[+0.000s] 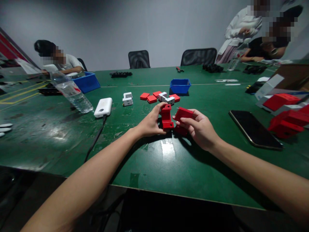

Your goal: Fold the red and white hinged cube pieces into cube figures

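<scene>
My left hand point(151, 123) is closed on a red C-shaped plastic block point(166, 117) that stands upright on the green table point(154, 161). Just to its right, my right hand point(199, 129) grips a second red plastic piece point(183, 113), held tilted a little above the table and close to the first block. Whether the two red pieces touch is unclear. Behind them lie loose red flat parts point(151, 98) and white blocks point(127, 99) near a small blue bin point(180, 86).
A white power bank point(103, 107) with a black cable and a tilted water bottle point(71, 92) sit at left. A black phone point(255, 129) and stacked red parts point(286, 122) lie at right. Other people sit or stand at the far corners, with a second blue bin point(87, 82).
</scene>
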